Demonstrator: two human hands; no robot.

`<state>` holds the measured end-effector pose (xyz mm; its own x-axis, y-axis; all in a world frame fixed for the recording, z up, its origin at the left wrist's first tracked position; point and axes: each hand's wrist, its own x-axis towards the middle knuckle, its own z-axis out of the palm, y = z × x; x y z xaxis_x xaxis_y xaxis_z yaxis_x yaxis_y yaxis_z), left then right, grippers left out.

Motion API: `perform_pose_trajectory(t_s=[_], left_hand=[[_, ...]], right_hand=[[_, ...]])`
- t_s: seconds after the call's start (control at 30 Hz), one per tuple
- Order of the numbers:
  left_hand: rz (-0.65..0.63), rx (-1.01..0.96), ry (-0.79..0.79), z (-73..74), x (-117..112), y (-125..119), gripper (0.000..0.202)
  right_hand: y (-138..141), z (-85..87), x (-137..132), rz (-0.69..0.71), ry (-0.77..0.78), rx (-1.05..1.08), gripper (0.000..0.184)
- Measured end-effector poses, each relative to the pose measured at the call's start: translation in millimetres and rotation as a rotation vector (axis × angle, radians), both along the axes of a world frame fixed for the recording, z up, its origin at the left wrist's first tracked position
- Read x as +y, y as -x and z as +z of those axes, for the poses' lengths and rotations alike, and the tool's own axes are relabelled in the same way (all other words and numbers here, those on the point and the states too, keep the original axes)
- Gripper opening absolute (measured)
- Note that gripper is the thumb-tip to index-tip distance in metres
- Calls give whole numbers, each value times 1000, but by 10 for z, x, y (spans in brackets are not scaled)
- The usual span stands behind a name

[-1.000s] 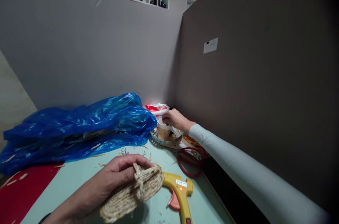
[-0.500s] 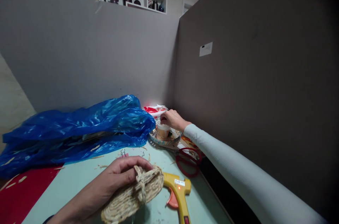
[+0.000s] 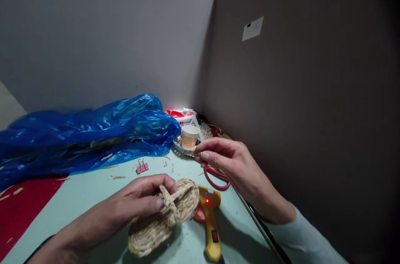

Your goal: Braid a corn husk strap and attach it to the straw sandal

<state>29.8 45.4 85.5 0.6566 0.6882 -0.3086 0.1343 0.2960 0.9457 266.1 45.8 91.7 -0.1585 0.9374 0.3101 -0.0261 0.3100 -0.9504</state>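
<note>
My left hand [image 3: 125, 203] grips a small braided straw slipper [image 3: 150, 232] by its side, thumb near the crossed strap. The slipper is tilted above the table, its rounded toe pointing up and right. To its right, my right hand [image 3: 239, 168] is raised with thumb and forefinger pinched together. Something tiny may be between those fingertips, too small to name. Below that hand a yellow glue gun [image 3: 213, 230] with a lit red light lies partly behind the slipper. A paper cup [image 3: 189, 138] stands beyond the right fingertips, in a shallow woven basket [image 3: 180, 151].
Red-handled scissors [image 3: 218, 180] lie at the table's right edge. A pink binder clip [image 3: 142, 168] and straw scraps are scattered on the pale green tabletop [image 3: 125, 168]. Crumpled blue plastic [image 3: 93, 124] covers the back left. Grey panels [image 3: 109, 39] stand behind and at right.
My right hand has drawn back from the paper cup toward the slipper, fingers pinched. My left hand still holds the slipper, now slightly further right. The camera view has tilted down.
</note>
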Motion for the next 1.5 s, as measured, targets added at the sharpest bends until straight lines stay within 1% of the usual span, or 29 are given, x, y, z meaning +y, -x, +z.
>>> perform_pose_trajectory(t_s=[0.07,0.17,0.27,0.33,0.4,0.47,0.57,0.67,0.77,0.83,0.9,0.97,1.1,1.2,1.3,1.4,1.5], left_hand=[[-30,35,-47,1,-6,6,22],[-28,107,-83,-4,-13,13,25],[-7,141,-75,-23,-18,7,28],[9,139,-37,-47,-20,-2,30],[42,139,-29,-77,-20,-13,28],[65,140,-55,-106,-15,-24,26],[67,133,-91,-129,1,-42,24],[79,135,-80,-120,12,-56,24],[100,112,-1,-104,-2,-67,24],[137,85,35,-101,-26,-74,22],[187,96,27,-97,-56,-82,23],[215,129,-4,-81,-87,-95,23],[222,171,-48,-22,-155,-123,21],[327,211,-18,-14,-201,-118,21],[428,231,27,-56,-223,-94,28],[477,243,68,-98,-232,-79,30],[517,257,78,-107,-242,-79,30]], right_hand=[[55,-54,-146,48,52,122,8],[89,-106,-235,82,54,144,5],[74,-104,-273,33,3,38,7],[58,-86,-300,-5,-57,-45,7],[55,-72,-330,-6,-127,-113,9],[64,-74,-358,12,-181,-160,10],[84,-98,-385,8,-210,-192,9],[90,-105,-391,7,-179,-190,6],[89,-76,-383,60,-103,-133,7],[94,-58,-381,95,-50,-79,7],[101,-54,-388,109,-33,-41,7],[107,-66,-400,98,-78,-40,7],[112,-88,-416,47,-256,-113,5],[109,-79,-427,23,-389,-189,6],[101,-68,-452,7,-501,-269,7],[91,-74,-481,-41,-540,-333,6],[89,-85,-493,-91,-566,-366,8]])
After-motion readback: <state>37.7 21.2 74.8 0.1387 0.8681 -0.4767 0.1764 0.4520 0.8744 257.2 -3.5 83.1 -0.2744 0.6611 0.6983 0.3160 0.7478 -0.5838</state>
